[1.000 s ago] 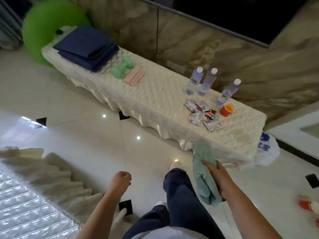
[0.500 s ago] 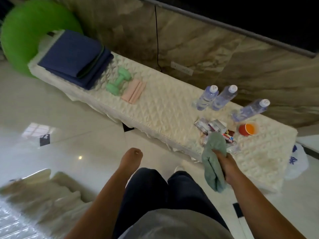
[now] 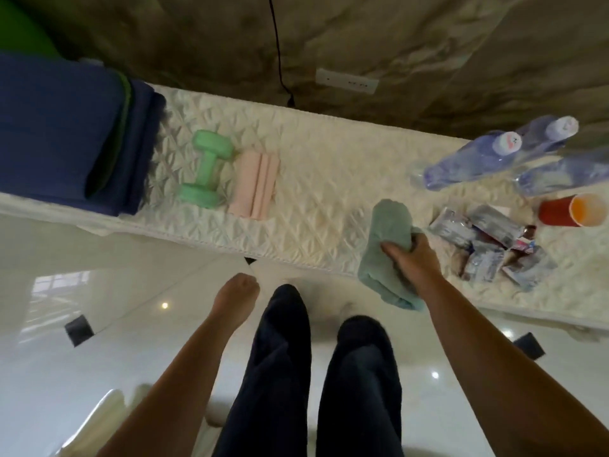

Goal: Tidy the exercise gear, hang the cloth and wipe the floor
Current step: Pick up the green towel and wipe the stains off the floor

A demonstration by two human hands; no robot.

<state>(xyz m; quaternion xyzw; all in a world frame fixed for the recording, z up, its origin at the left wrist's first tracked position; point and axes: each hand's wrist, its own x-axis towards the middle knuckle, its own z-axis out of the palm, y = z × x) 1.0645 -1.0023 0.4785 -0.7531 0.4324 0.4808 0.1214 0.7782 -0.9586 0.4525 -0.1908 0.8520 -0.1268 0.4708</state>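
**Green cloth held over the front edge of the bench**

The right hand (image 3: 412, 258) grips a soft pale-green terry cloth (image 3: 384, 239), with fingers and thumb curled round its bunched middle. The cloth is thick and fluffy, folded into a long roll. Its upper end is above the cream quilted bench (image 3: 313, 179), and its lower end hangs past the front edge, over the glossy white floor tiles (image 3: 131, 324). I cannot tell if it touches the cover. The left hand (image 3: 237, 290) hangs loosely curled and holds nothing.

On the bench lie a smooth mint-green dumbbell (image 3: 206, 171), just beside it a folded pink rubber band (image 3: 255, 184), and a folded dark-blue mat (image 3: 59, 136). Near the cloth are crinkled silver foil packets (image 3: 487, 239).
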